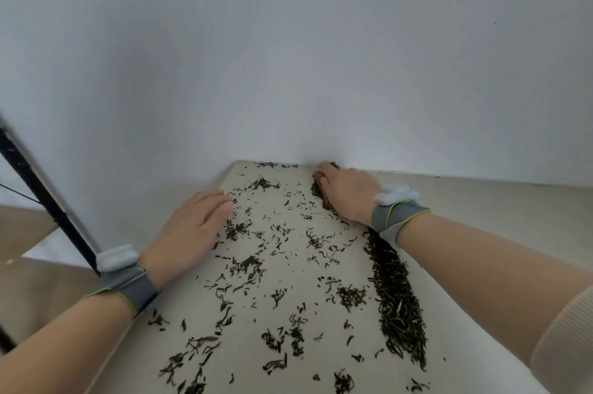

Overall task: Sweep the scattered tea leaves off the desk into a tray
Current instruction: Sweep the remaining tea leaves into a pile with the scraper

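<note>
Task status: partly complete, judged from the lie of the material. A dense ridge of tea leaves (398, 307) runs along the right side of the swept zone, from the near edge of the desk (487, 210) toward the wall (288, 40), which indicates that part of the material is already gathered. Loose tea leaves lie scattered across the surface between the two hands and down to the near edge, so most of the collecting is not yet done. No tray is in view, and no transfer into a tray can be confirmed. The right hand (348, 193) is at the far end of the ridge, just beside the wall, with its fingers curled over a brown tool (322, 176). The hand covers most of the tool, so its type cannot be determined. The ridge passes under the right wrist and forearm. The left hand (189, 230) lies flat on the left edge of the desk, fingers straight and holding nothing, with its fingertips touching the outer fringe of the scattered leaves.
</note>
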